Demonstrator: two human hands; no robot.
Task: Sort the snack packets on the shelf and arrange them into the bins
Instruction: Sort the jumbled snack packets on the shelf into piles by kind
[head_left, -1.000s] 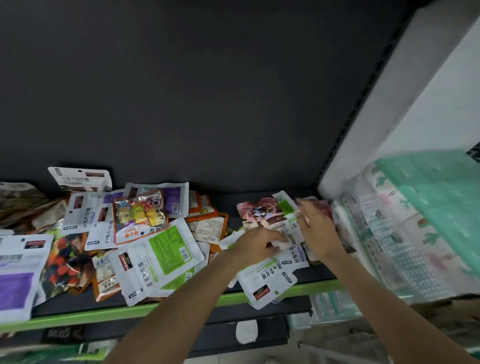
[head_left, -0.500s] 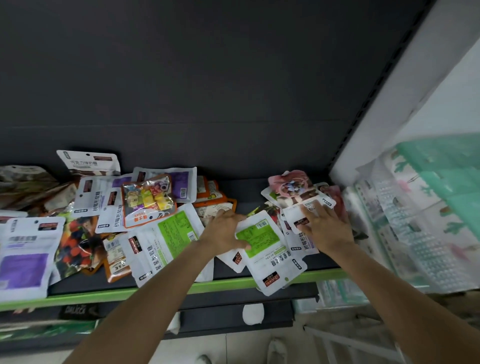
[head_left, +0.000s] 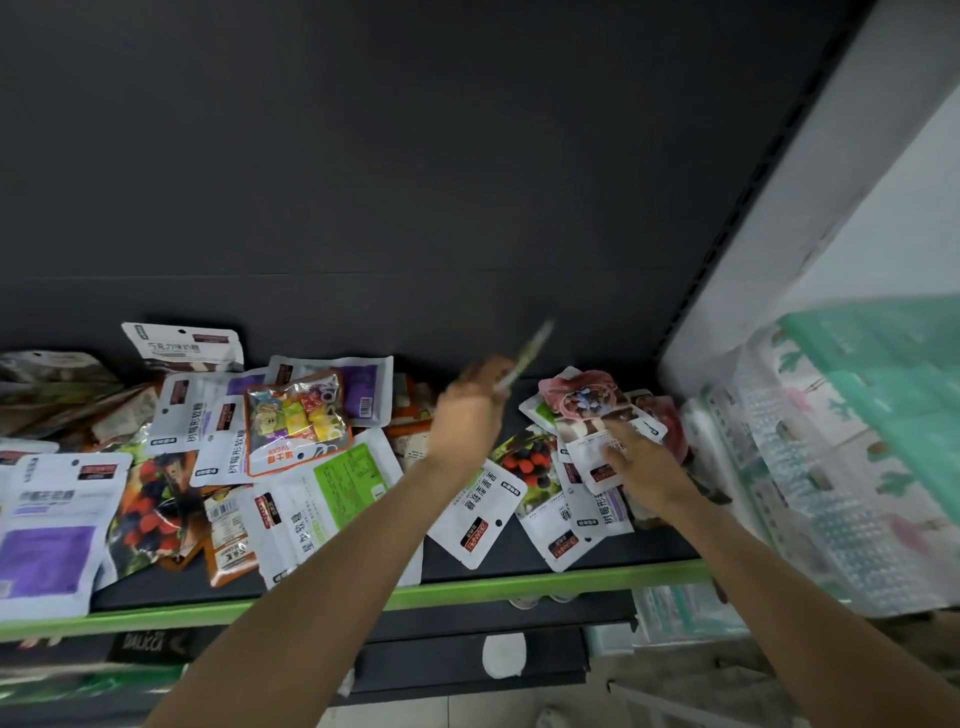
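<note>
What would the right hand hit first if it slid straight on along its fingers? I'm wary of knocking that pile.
Probably the pink packet at the back of the pile: the right hand rests on a white packet, fingers pointing up-left toward it. Depth is unclear.

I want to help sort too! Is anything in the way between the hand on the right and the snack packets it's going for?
No. The right hand already rests on the white packet atop the right pile, with nothing visible between them. The left hand holds a blurred packet lifted above the shelf.
</note>
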